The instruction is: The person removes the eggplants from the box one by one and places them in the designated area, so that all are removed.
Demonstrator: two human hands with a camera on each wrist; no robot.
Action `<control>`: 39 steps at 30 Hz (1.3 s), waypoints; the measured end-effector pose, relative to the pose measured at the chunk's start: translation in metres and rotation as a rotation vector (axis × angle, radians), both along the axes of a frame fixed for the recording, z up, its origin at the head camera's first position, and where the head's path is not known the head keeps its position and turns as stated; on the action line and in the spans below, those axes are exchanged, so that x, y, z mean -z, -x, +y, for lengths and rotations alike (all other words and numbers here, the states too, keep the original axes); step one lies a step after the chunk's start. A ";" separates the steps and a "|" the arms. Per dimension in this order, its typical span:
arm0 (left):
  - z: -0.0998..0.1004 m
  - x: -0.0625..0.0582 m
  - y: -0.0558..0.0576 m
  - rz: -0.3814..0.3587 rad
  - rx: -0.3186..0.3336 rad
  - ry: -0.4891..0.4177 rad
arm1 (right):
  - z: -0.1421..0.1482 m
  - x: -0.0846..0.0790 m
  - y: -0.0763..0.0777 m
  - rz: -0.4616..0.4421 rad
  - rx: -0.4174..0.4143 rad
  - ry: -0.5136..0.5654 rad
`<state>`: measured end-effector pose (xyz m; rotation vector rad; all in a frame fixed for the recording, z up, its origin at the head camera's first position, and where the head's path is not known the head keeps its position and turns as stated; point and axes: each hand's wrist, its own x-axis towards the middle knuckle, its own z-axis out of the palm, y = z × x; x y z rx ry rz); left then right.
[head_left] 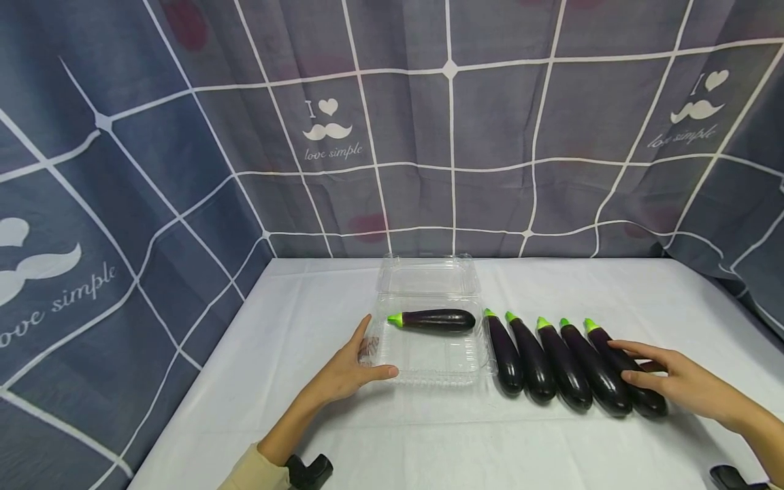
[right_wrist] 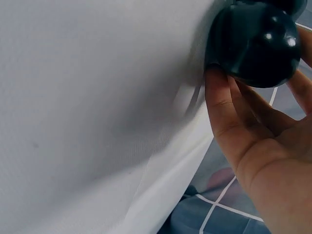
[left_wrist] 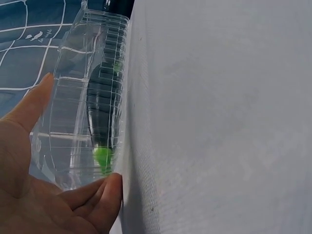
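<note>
My left hand (head_left: pixel 349 367) is at the left side of a clear plastic clamshell container (head_left: pixel 422 357), thumb and fingers spread along its near left corner. The container's lid is folded back, and one eggplant (head_left: pixel 437 320) lies crosswise inside, green stem end to the left. In the left wrist view, the fingertips (left_wrist: pixel 114 187) reach the container's base edge. My right hand (head_left: pixel 680 381) grips the rightmost eggplant (head_left: pixel 652 403) of a row, thumb on the near side and fingers over the far side. In the right wrist view, fingers surround its dark rounded end (right_wrist: pixel 258 46).
Several more eggplants (head_left: pixel 563 378) lie side by side between the container and my right hand, stems pointing away. A white cloth (head_left: pixel 453 442) covers the table. Behind and to the left hangs a grey-blue checked curtain (head_left: pixel 404 136).
</note>
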<state>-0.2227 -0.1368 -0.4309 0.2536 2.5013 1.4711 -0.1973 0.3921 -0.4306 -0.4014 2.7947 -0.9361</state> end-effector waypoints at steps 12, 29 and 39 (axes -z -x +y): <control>0.000 0.001 0.000 0.014 0.003 0.008 | 0.002 0.001 -0.004 0.026 0.044 -0.010; 0.001 0.000 0.000 0.002 -0.006 0.023 | -0.001 0.004 -0.003 0.009 0.070 -0.006; 0.000 0.000 -0.001 -0.001 -0.011 0.021 | -0.004 0.002 -0.004 0.009 0.089 -0.023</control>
